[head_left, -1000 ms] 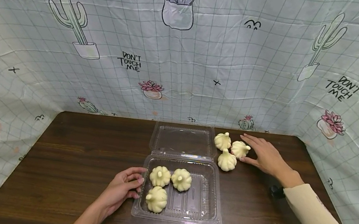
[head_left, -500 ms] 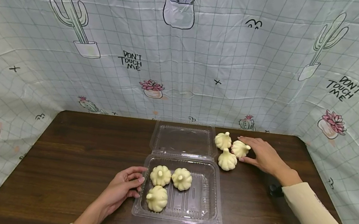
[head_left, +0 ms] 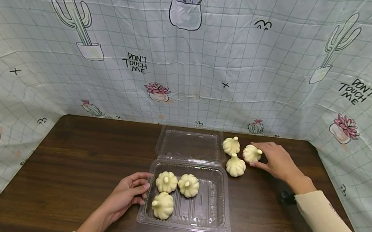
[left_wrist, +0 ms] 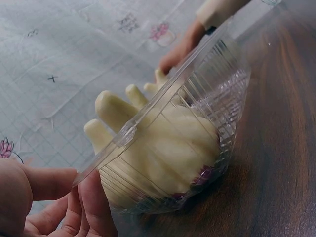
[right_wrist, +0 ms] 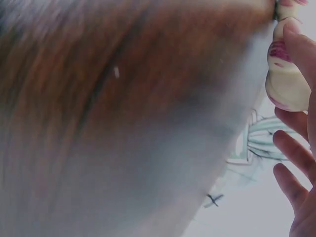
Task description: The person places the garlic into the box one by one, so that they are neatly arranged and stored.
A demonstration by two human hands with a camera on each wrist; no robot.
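My left hand pinches the left rim of a clear plastic clamshell container between thumb and fingers; the left wrist view shows this grip close up. Three pale garlic bulbs sit in the base, at its left and middle. Beyond the container's far right corner, my right hand holds another garlic bulb between thumb and fingers. In the right wrist view that bulb shows purple marks, with several fingers spread below it. Two loose bulbs stand to its left, one garlic bulb farther back and one garlic bulb nearer.
The container's clear lid lies folded back behind the base. Everything stands on a dark wooden table. A white gridded cloth with cactus drawings hangs around the back and sides.
My right hand has closed in on the rightmost bulb and shifted it slightly right, apart from the two others. The left hand and container have stayed in place.
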